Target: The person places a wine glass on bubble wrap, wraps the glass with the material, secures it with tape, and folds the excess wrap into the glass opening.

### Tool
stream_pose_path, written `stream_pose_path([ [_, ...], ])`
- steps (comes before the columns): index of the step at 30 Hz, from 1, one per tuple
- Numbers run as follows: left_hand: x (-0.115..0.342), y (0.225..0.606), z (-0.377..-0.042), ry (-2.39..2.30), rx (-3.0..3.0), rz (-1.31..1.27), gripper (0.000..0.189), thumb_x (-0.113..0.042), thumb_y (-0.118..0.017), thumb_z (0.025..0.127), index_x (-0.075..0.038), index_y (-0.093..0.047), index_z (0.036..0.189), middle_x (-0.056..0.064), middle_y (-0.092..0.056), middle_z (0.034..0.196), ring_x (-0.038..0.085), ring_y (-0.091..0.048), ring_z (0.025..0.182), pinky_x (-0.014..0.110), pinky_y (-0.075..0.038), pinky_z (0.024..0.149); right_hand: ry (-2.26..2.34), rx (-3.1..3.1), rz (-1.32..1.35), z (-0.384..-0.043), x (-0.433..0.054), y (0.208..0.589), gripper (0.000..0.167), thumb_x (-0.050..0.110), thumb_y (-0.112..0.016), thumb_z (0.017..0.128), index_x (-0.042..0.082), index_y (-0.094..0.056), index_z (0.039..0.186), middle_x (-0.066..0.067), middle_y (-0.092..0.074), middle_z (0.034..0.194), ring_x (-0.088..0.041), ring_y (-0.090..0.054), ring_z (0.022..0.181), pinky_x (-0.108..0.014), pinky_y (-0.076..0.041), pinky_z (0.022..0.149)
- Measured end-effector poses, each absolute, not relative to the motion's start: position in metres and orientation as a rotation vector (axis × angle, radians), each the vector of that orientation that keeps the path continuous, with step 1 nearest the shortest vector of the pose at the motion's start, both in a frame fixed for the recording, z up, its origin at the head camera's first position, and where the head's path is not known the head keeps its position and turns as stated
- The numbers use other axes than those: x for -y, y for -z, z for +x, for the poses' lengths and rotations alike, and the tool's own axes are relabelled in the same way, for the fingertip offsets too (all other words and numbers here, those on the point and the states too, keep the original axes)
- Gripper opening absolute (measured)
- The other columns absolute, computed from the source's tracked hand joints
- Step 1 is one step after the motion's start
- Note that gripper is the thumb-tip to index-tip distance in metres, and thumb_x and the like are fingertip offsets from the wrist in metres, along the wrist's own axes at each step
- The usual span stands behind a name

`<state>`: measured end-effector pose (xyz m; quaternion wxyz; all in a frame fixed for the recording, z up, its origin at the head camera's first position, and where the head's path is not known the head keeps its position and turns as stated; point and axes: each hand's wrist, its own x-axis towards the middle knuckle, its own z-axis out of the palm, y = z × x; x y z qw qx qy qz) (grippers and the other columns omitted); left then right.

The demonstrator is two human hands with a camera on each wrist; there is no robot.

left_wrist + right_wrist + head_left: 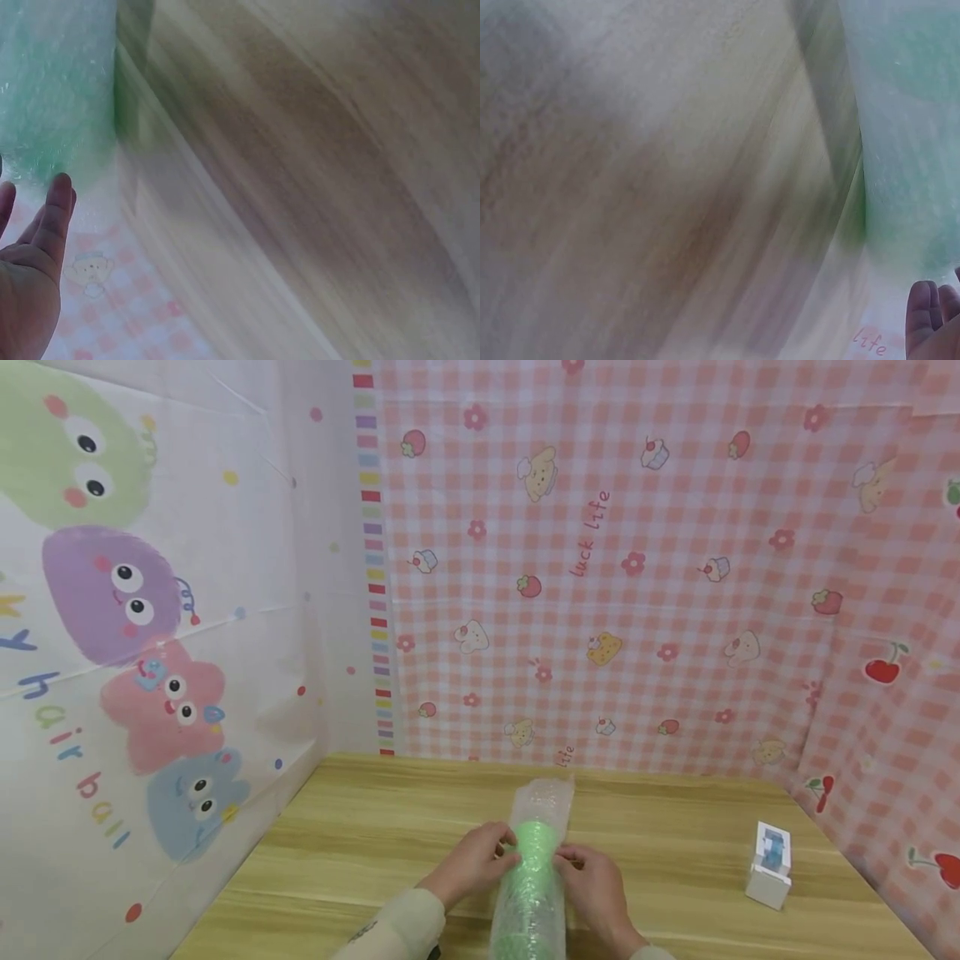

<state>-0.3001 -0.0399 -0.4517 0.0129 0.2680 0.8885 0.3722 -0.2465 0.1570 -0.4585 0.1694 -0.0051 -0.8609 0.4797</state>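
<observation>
A green object wrapped in clear bubble wrap [531, 893] lies lengthwise on the wooden table, its shape blurred by the wrap. Flat, unfilled wrap extends past its far end. My left hand [480, 857] holds the wrap at the left side near the green part's far end, thumb and fingers against it. Opposite, my right hand [596, 885] pinches the wrap's right edge with curled fingers. The left wrist view has the left fingers [56, 217] beside the wrapped green end. At the right wrist view's lower corner, the right fingers [922, 307] are partly cut off.
A small white box [768, 885] with a blue figure on top stands on the right of the wooden table [360, 835]. Pink checked cloth [637, 610] hangs behind and at the right, and a white cartoon sheet [262, 568] hangs on the left.
</observation>
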Motion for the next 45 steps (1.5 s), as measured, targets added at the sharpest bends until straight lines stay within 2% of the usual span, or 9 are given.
stream_pose_path([
  [10, 0.039, 0.459, -0.297, -1.188, -2.683, 0.873, 0.029, -0.015, -0.064, 0.097, -0.014, -0.057, 0.125, 0.012, -0.065, 0.114, 0.023, -0.065, 0.098, 0.035, -0.055, 0.080, -1.269, 2.432, 0.053, -0.247, -0.153, 0.451, 0.010, 0.007, -0.070, 0.088, 0.005, -0.076, 0.096, -0.013, -0.071, 0.112, -0.023, -0.066, 0.092, -0.030, -0.054, 0.068],
  [14, 0.039, 0.458, -0.295, -1.204, -2.676, 0.870, 0.029, -0.018, -0.063, 0.098, -0.014, -0.058, 0.127, 0.007, -0.055, 0.120, 0.025, -0.060, 0.106, 0.034, -0.053, 0.082, -1.227, 2.466, 0.063, -0.247, -0.154, 0.450, 0.011, 0.008, -0.070, 0.089, 0.005, -0.076, 0.097, -0.012, -0.071, 0.112, -0.023, -0.066, 0.093, -0.034, -0.055, 0.070],
  [18, 0.037, 0.456, -0.297, -1.160, -2.733, 0.930, 0.029, -0.012, -0.065, 0.095, -0.011, -0.058, 0.123, 0.002, -0.049, 0.121, 0.025, -0.055, 0.111, 0.031, -0.052, 0.085, -1.192, 2.454, 0.115, -0.248, -0.153, 0.451, 0.011, 0.008, -0.070, 0.088, 0.005, -0.076, 0.097, -0.013, -0.071, 0.111, -0.026, -0.067, 0.093, -0.038, -0.057, 0.073],
  [23, 0.036, 0.453, -0.299, -1.065, -2.766, 0.984, 0.041, -0.001, -0.063, 0.092, -0.011, -0.056, 0.131, 0.002, -0.051, 0.122, 0.021, -0.056, 0.108, 0.028, -0.052, 0.085, -1.135, 2.445, 0.215, -0.248, -0.151, 0.452, 0.010, 0.007, -0.071, 0.088, 0.004, -0.075, 0.097, -0.015, -0.070, 0.110, -0.029, -0.069, 0.094, -0.039, -0.059, 0.072],
  [26, 0.037, 0.452, -0.300, -1.011, -2.762, 0.978, 0.047, 0.000, -0.061, 0.093, -0.014, -0.056, 0.137, 0.001, -0.050, 0.122, 0.018, -0.056, 0.107, 0.027, -0.051, 0.084, -1.059, 2.468, 0.256, -0.249, -0.150, 0.452, 0.010, 0.009, -0.072, 0.089, 0.004, -0.076, 0.097, -0.015, -0.070, 0.111, -0.032, -0.067, 0.099, -0.041, -0.058, 0.074],
  [31, 0.039, 0.450, -0.300, -0.986, -2.748, 0.991, 0.048, 0.000, -0.059, 0.092, -0.014, -0.057, 0.137, 0.001, -0.050, 0.120, 0.018, -0.056, 0.105, 0.026, -0.052, 0.082, -0.983, 2.506, 0.294, -0.251, -0.150, 0.453, 0.010, 0.011, -0.072, 0.089, 0.005, -0.077, 0.096, -0.014, -0.070, 0.114, -0.036, -0.065, 0.105, -0.045, -0.058, 0.076],
  [35, 0.037, 0.449, -0.301, -1.006, -2.745, 0.941, 0.044, -0.003, -0.058, 0.092, -0.014, -0.059, 0.135, 0.001, -0.052, 0.121, 0.018, -0.057, 0.104, 0.027, -0.052, 0.081, -0.949, 2.524, 0.324, -0.253, -0.151, 0.454, 0.011, 0.011, -0.072, 0.090, 0.005, -0.077, 0.097, -0.014, -0.069, 0.116, -0.036, -0.064, 0.106, -0.049, -0.056, 0.081],
  [41, 0.035, 0.444, -0.303, -1.009, -2.805, 0.933, 0.027, -0.026, -0.057, 0.101, -0.011, -0.067, 0.121, 0.003, -0.059, 0.114, 0.014, -0.060, 0.093, 0.028, -0.053, 0.077, -0.841, 2.534, 0.423, -0.253, -0.150, 0.454, 0.012, 0.011, -0.072, 0.089, 0.005, -0.077, 0.098, -0.016, -0.068, 0.116, -0.038, -0.063, 0.107, -0.055, -0.052, 0.088],
  [45, 0.035, 0.442, -0.305, -0.995, -2.816, 0.917, 0.027, -0.033, -0.058, 0.100, -0.011, -0.067, 0.115, 0.002, -0.060, 0.112, 0.015, -0.060, 0.094, 0.030, -0.053, 0.078, -0.773, 2.518, 0.472, -0.251, -0.147, 0.454, 0.013, 0.009, -0.073, 0.087, 0.003, -0.076, 0.099, -0.014, -0.066, 0.108, -0.032, -0.064, 0.098, -0.048, -0.054, 0.081],
])
